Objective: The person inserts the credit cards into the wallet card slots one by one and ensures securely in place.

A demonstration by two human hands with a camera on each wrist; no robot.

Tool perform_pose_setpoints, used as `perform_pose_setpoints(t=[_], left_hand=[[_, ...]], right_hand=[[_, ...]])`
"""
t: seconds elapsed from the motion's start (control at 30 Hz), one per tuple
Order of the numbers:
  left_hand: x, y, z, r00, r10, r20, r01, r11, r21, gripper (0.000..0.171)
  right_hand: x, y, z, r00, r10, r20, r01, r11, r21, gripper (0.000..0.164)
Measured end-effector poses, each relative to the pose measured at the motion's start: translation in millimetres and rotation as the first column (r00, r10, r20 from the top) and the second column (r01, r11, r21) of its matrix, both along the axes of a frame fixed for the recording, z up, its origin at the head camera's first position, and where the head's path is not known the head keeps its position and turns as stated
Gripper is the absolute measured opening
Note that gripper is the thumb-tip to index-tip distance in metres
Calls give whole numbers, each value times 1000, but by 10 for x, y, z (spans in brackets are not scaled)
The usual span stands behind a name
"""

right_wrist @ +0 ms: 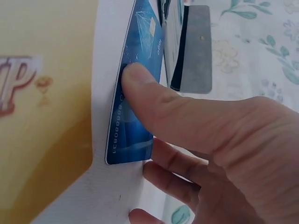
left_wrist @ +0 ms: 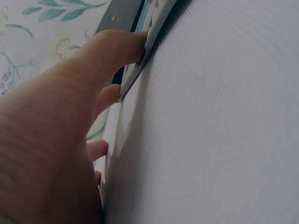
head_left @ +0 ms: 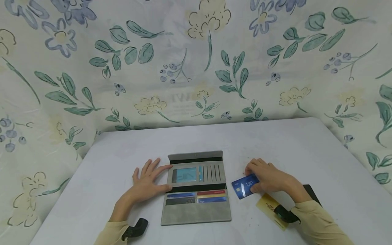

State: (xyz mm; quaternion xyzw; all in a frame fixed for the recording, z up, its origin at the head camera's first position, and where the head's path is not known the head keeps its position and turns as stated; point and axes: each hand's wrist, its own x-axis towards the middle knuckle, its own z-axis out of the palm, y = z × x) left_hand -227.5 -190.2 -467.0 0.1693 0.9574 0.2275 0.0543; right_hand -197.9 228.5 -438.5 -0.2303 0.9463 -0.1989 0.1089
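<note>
A grey wallet point(head_left: 196, 216) lies unfolded on the white table, several cards tucked in its lower pockets and a light-blue card point(head_left: 186, 175) behind its clear window. My left hand point(head_left: 146, 183) rests at the wallet's left edge, thumb and index finger touching it while the other fingers spread over the table. In the left wrist view the thumb point(left_wrist: 124, 46) overlaps the wallet's edge. To the right of the wallet, my right hand point(head_left: 269, 177) pinches a blue VIP card point(head_left: 243, 188). The right wrist view shows the thumb point(right_wrist: 140, 79) across the card's face, fingers behind it.
A yellow card point(head_left: 265, 206) lies on the table point(head_left: 128, 143) beneath the right wrist. A dark flat object point(head_left: 311, 193) shows partly behind the right forearm. Floral-patterned sheeting point(head_left: 190, 81) hangs behind the table and at its sides.
</note>
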Motion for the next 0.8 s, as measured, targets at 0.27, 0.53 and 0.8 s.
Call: perform_pose_setpoints(t=[0.27,0.53,0.8], left_hand=[[12,-4,6,1000,-7,-1,7,1000,12,72],[9,2,6,1000,1,-3,-1,1000,12,71],[3,-14,-10,1000,3,-7,-3,1000,7,72]], right_hand=[[-16,-14,-17,998,-56,30,56,998,-9,35],[-36,-17,-6,993,-95,71,102,990,-95,25],[-67,20,10,998,-54,22,57,989,-135,19]])
